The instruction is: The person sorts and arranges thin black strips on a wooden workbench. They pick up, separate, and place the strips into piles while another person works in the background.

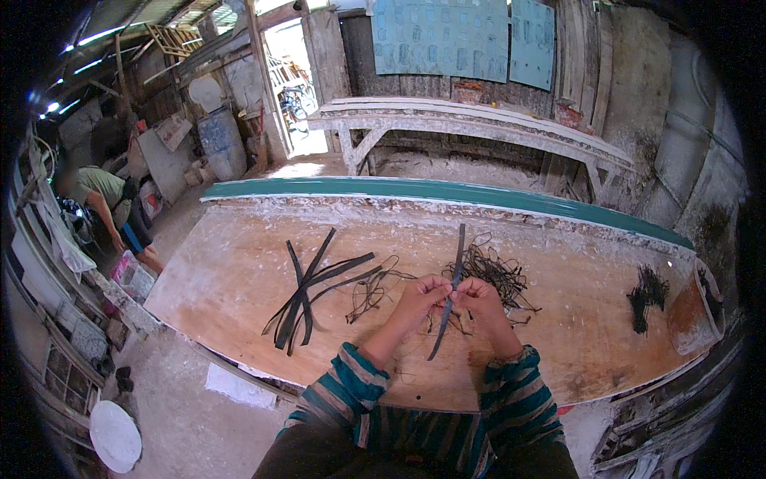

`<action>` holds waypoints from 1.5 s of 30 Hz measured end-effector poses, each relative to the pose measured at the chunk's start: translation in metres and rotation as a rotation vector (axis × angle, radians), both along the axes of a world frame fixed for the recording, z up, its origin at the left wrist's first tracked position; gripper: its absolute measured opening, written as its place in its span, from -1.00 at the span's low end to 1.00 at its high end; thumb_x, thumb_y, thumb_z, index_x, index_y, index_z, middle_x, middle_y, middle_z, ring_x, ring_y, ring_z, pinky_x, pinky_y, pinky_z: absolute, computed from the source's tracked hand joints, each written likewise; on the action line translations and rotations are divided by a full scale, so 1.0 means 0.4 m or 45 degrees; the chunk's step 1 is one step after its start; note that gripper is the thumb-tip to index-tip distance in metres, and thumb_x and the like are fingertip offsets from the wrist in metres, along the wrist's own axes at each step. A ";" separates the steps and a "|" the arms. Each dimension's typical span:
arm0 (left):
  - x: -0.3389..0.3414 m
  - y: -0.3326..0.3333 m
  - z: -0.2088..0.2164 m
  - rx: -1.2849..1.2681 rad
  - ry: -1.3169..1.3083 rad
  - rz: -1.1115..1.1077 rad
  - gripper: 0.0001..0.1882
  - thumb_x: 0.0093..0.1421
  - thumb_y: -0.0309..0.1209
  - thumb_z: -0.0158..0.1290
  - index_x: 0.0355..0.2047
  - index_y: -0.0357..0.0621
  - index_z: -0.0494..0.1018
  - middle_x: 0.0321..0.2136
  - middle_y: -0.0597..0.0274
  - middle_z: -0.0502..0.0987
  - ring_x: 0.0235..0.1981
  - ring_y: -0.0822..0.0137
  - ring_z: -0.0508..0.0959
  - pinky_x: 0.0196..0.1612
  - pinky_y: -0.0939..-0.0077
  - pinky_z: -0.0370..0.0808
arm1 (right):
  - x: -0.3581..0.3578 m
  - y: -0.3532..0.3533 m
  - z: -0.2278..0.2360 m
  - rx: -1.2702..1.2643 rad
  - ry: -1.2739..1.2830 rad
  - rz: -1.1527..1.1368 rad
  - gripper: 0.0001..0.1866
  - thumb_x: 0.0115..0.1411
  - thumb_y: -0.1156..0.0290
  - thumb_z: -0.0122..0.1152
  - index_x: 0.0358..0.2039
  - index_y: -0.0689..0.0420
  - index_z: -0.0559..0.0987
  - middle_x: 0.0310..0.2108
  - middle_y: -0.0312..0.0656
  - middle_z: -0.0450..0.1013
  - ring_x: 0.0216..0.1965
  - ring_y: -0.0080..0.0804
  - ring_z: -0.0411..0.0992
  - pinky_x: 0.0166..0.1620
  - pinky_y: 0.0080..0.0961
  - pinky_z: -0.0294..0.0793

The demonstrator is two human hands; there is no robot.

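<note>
Striped sleeves (pixel 335 391) come over the near edge of a wooden table (pixel 231 255) — the left hand (pixel 427 295) and right hand (pixel 479 298) meet there, both pinching 1 black strip (pixel 460 249), its 2 ends showing beyond them. Left of that I see crossed dark bands (pixel 300 297); tangled cords (pixel 496 270) lie just past the right hand — and 1 stooping co-worker (pixel 108 195), well apart, far left.

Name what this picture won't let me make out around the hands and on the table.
All in the head view:
- Pinched part of the black strip: mostly covered by the left hand and right hand.
- Single strands in the cord tangle: too thin and overlapping.
- Bottom of the bucket: hidden by its own wall.
</note>
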State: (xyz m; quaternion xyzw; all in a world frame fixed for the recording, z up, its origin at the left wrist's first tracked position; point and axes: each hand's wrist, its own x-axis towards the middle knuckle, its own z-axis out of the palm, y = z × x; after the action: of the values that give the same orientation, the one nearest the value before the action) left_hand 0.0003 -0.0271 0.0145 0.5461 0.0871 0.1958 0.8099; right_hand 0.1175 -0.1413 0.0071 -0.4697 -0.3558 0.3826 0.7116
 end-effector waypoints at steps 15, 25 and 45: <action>0.011 0.018 -0.043 -0.121 -0.039 -0.024 -0.83 0.15 -0.42 0.00 -0.26 -0.22 0.41 -0.45 0.30 0.48 -0.48 0.53 0.48 -0.46 0.67 0.50 | 0.012 -0.008 0.007 -0.049 -0.331 -0.097 -0.90 0.05 0.45 0.18 -0.53 0.17 0.47 -0.51 -0.36 0.42 -0.45 -0.68 0.32 -0.34 -0.74 0.28; 0.006 0.025 -0.036 -0.117 -0.105 -0.180 -0.79 0.13 -0.46 0.03 -0.22 -0.25 0.41 -0.37 0.32 0.49 -0.42 0.55 0.49 -0.39 0.69 0.50 | 0.012 -0.005 0.006 -0.086 -0.403 -0.073 -0.90 0.10 0.46 0.14 -0.48 0.17 0.42 -0.52 -0.39 0.40 -0.47 -0.71 0.29 -0.35 -0.75 0.27; 0.009 0.025 -0.028 0.102 -0.082 -0.111 -0.87 0.11 -0.40 0.08 -0.47 -0.09 0.34 -0.52 0.46 0.41 -0.49 0.64 0.42 -0.47 0.77 0.42 | -0.009 -0.010 0.032 -0.060 -0.482 -0.104 -0.88 0.11 0.41 0.14 -0.50 0.13 0.42 -0.56 -0.44 0.32 -0.51 -0.73 0.24 -0.43 -0.74 0.22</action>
State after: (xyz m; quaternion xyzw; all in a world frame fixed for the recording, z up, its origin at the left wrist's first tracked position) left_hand 0.0039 -0.0171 0.0033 0.5748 0.0293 0.1811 0.7975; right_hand 0.1138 -0.1454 0.0199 -0.5637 -0.4550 0.2665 0.6358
